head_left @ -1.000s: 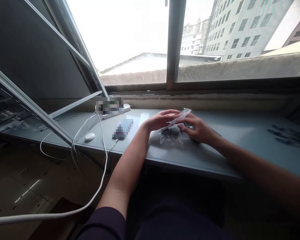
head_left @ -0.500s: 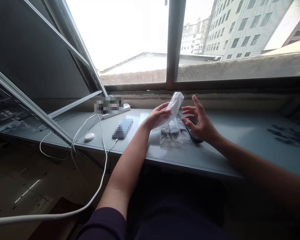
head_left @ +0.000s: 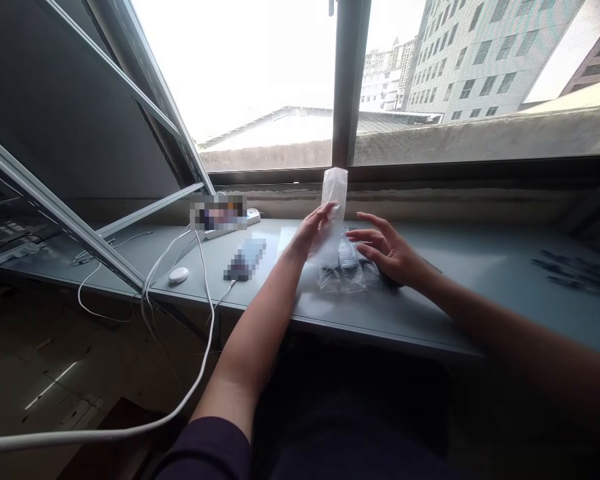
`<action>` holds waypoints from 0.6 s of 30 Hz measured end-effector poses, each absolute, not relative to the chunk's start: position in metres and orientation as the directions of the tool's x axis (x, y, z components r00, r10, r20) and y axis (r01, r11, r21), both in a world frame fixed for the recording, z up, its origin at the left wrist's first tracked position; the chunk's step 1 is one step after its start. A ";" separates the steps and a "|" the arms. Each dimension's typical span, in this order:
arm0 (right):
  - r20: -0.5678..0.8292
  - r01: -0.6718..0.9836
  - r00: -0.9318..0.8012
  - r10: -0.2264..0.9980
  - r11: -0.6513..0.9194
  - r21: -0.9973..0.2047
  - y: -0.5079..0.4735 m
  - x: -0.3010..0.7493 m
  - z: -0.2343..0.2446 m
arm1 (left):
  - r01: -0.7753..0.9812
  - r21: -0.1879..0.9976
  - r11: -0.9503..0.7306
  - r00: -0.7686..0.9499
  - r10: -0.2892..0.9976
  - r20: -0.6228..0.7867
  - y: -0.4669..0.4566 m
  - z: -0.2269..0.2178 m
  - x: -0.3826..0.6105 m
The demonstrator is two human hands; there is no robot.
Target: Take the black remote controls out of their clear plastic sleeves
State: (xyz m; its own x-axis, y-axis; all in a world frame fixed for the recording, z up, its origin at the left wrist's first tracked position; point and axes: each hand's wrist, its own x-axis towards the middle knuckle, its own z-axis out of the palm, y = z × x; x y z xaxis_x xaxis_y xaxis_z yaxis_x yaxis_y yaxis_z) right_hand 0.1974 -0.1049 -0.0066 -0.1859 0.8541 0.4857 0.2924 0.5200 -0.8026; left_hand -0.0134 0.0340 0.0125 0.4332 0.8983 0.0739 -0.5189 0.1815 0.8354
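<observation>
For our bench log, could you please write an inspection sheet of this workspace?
Surface: smooth grey tabletop, reflecting daylight.
Job's things: translucent white plastic sleeve, held; crumpled clear plastic packaging with dark contents, lying on the tabletop.
Clutter: round white disc; pixelated rectangular device; dark slender pieces.
Hands: left hand grips the sleeve; right hand open beside it.
Cables: thick white cable hangs past the front edge.
Surroundings: dark-framed glass window; silver metal frame.

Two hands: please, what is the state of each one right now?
Left hand: closed on a milky translucent bag.
Right hand: open, holding nothing visible.
</observation>
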 end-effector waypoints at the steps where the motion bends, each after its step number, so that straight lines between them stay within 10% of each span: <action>1: 0.483 0.286 -0.198 0.853 0.521 -0.804 -0.106 0.197 -0.005 | -0.513 0.842 0.166 0.401 0.914 0.065 0.035 0.012 -0.012; 18: 0.488 0.486 -0.266 0.831 0.553 -0.677 -0.107 0.198 0.001 | -0.650 0.746 0.144 0.290 0.955 0.069 0.035 0.012 -0.004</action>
State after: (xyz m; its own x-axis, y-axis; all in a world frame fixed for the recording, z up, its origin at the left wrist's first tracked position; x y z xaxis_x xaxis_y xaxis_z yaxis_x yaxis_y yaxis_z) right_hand 0.1981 -0.1070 0.0011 -0.2664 0.8310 0.4882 0.4857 0.5533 -0.6768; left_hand -0.0040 0.0346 0.0121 0.2899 0.9545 0.0690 -0.6503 0.1436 0.7459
